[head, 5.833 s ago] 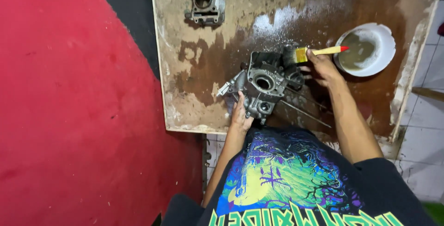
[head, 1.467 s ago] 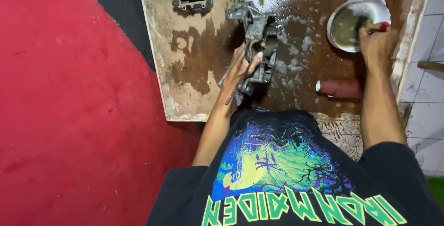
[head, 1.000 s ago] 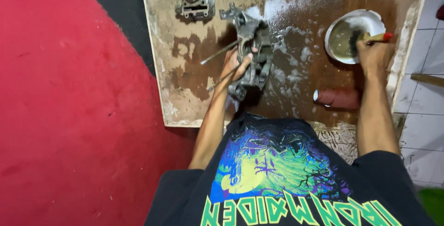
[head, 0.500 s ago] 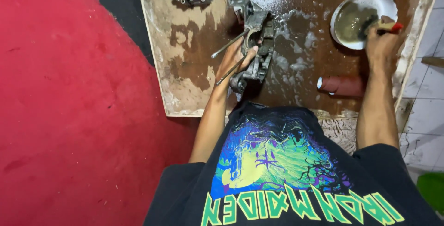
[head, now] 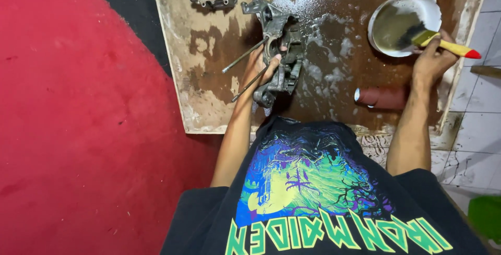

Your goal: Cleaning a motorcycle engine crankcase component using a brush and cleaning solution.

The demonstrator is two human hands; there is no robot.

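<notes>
No packages, labels, signs or screens anywhere on the wet board, the red floor or the tiles, the only lettering a row of green and yellow block letters under a blue-green picture on the person's black T-shirt (head: pixel 313 197)

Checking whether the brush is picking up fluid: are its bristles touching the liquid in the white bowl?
Touching. The head view shows the brush, held by the right hand, with its bristles lying in the murky liquid inside the white bowl.

Dull, grimy cast-metal engine casing (head: pixel 279 51) with bare steel studs; wet, stained, rough wooden board (head: pixel 209 77); glossy white bowl (head: pixel 417 4); brush (head: pixel 433 38) with smooth yellow handle; matt red floor (head: pixel 68 119).
</notes>
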